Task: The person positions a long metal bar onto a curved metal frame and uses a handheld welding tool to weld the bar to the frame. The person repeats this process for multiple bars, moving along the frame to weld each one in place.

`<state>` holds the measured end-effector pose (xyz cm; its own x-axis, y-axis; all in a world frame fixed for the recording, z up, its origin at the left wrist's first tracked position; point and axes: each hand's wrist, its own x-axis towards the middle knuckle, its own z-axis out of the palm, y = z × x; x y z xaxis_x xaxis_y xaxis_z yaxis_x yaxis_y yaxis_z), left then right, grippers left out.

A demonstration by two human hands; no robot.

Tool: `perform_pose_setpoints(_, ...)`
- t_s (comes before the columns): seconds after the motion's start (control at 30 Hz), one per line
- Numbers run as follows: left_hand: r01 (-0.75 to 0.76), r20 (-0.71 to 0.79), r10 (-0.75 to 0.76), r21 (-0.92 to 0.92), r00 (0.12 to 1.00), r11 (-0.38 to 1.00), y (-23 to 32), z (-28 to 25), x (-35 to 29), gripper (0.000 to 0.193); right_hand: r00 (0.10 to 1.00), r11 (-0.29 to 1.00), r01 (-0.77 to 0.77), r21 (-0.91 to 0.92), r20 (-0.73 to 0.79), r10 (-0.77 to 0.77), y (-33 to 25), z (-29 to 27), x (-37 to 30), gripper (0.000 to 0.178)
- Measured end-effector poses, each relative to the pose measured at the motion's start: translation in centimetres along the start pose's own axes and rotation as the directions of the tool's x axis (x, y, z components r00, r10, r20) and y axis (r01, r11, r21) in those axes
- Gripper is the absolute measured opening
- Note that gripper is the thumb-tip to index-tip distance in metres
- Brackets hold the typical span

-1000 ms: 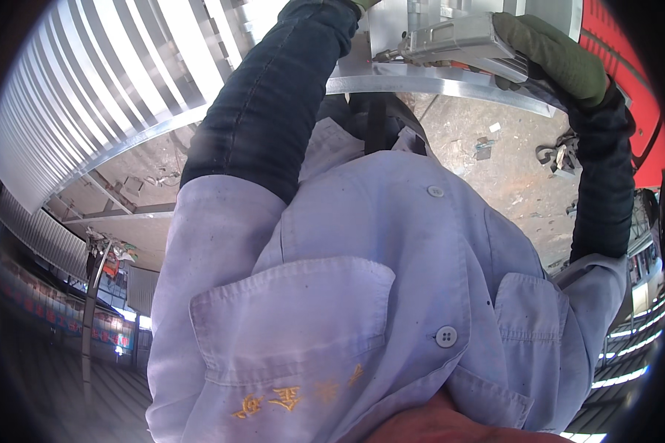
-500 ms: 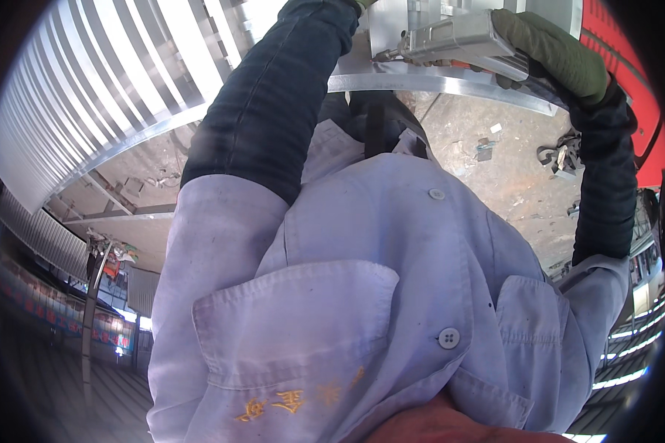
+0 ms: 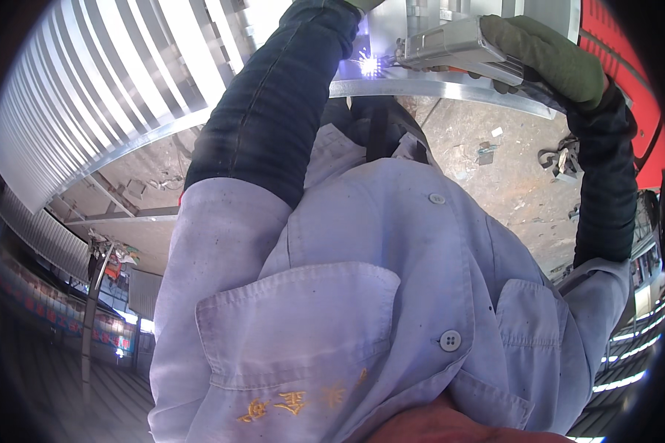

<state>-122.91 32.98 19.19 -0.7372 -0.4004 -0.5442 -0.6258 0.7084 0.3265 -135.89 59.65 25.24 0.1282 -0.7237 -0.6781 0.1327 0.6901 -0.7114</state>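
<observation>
My right hand (image 3: 543, 59), in a green work glove, is closed round a silver, box-bodied welding gun (image 3: 451, 46). Its narrow nozzle points left. A bright bluish-white spark (image 3: 369, 65) burns at the tip, right against the metal work. That work is shiny sheet metal with a curved silver edge strip (image 3: 451, 88) on the near side. Only a sliver of my left hand (image 3: 365, 4), also in a green glove, shows at the top edge, beyond the dark sleeve; its fingers are cut off from view.
Ribbed, shiny metal sheeting (image 3: 89, 96) spreads over the upper left. A red panel (image 3: 628, 96) stands at the right. Below lies a concrete floor (image 3: 524, 173) with scraps and a dark tangled bundle (image 3: 567, 156). Metal framing (image 3: 125, 215) runs under the sheeting.
A bright spark has appeared at the nozzle where none showed before. The welding gun and my right hand have shifted slightly left.
</observation>
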Motion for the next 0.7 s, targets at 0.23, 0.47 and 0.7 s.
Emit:
perform_pose_setpoints(0.23,-0.09,-0.169,0.113,0.139,0.979,0.986,0.0,0.7,0.0,0.14,0.88,0.675,0.451,-0.583,0.164,-0.446,1.4,-0.6,0.0,0.062)
perform_pose_setpoints(0.47,-0.093,-0.143,0.121,0.186,0.982,0.978,-0.4,1.7,1.2,0.138,0.793,0.339,0.483,-0.807,0.238,-0.561,0.8,-0.8,0.3,0.089)
perform_pose_setpoints(0.7,0.004,0.023,-0.007,0.125,1.0,0.992,0.8,-0.6,0.6,0.138,0.802,0.364,0.484,-0.795,0.238,-0.548,1.3,-1.0,-0.1,0.091)
